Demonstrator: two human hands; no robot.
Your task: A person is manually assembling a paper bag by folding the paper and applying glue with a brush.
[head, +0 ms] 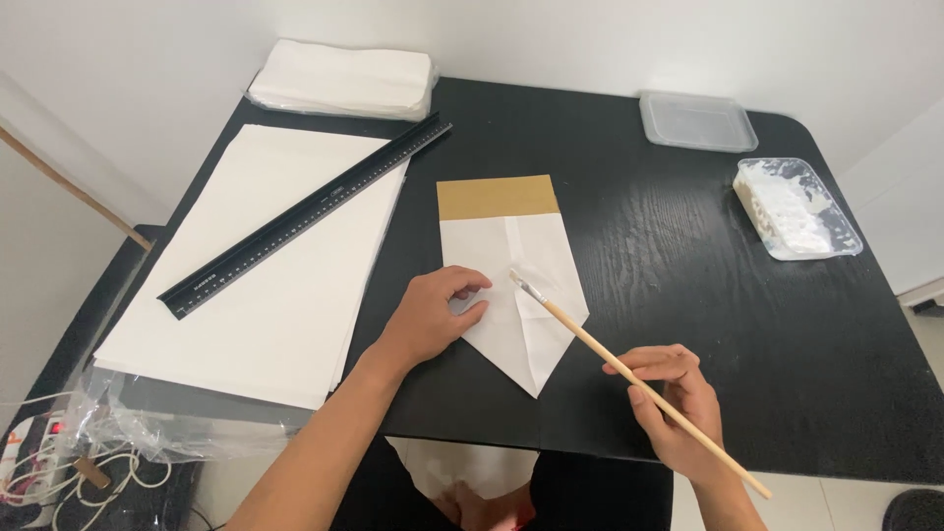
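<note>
Left hand (433, 320) lies knuckles-up on the folded paper (511, 285), fingers curled and pressing its left edge flat against the black desk (708, 295). From where I watch, my right hand (674, 403) is closed around a long wooden brush (629, 379), held slantwise so its pale bristle tip touches the sheet just right of the left fingertips. That paper is white, folded to a point toward me, with a tan band across its far end, and it sits mid-desk. At the far right I see a clear plastic tub (796, 208) of white paste, its lid (697, 121) lying apart behind it. To the left, a black ruler (305, 216) lies diagonally on a stack of white sheets (256, 285), a wrapped white bundle (342, 79) beyond them.
</note>
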